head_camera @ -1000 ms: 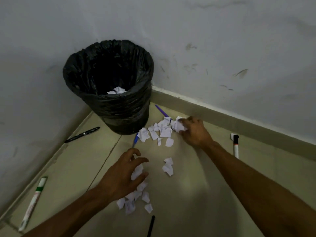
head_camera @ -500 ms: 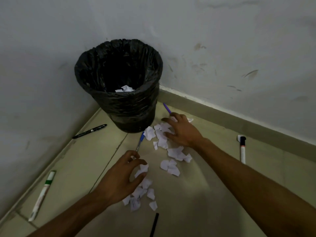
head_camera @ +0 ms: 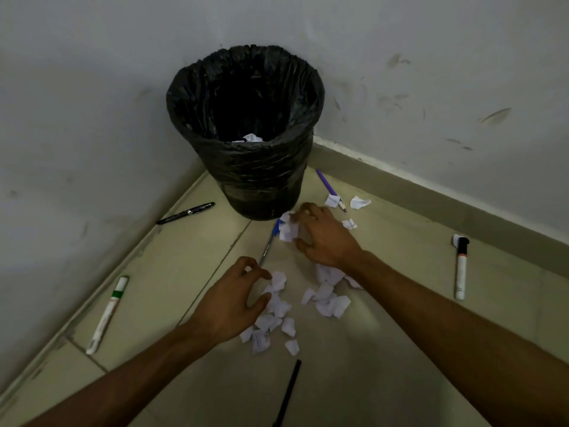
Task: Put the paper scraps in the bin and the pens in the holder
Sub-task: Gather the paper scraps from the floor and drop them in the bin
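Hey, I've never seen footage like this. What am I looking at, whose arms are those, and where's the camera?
No machine here: a person wears a camera on the head, looking down at their own arms. On the floor in a wall corner stand a black-lined bin, torn paper scraps, a black pen, a green-banded marker and more pens. The right hand grips a bunch of paper scraps beside the bin; the left hand curls over another pile, grip unclear.

The bin (head_camera: 246, 167) stands in the corner; paper scraps (head_camera: 326, 300) lie on the floor (head_camera: 385, 349) before it, with pens (head_camera: 185, 213) left and right.
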